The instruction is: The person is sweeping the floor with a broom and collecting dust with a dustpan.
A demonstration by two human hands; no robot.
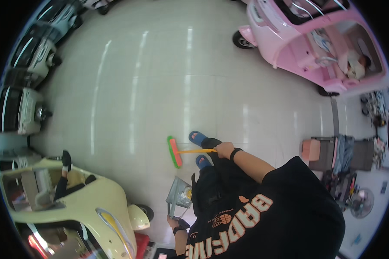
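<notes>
My right hand [225, 150] grips the yellow handle [197, 151] of a broom in front of my legs. The broom's orange-red head [175, 152] and green bristles [171, 145] rest on the tiled floor, just ahead of my blue slippers [197, 138]. Lower in the view, my left hand [173, 222] is closed around the upright handle of a grey dustpan [175, 194]. Whitish litter and something yellow [189, 194] lie in the pan. My shirt hides part of the left forearm. The dustpan stands apart from the broom head, on my left side.
A cream three-wheeled vehicle [94, 200] stands at lower left, with a person's legs [64, 184] in its opening. At upper right is a pink three-wheeler [278, 42], apparently with a person inside. Several vehicles [29, 110] line the left. A bench [325, 152] and a fan [361, 202] are at right.
</notes>
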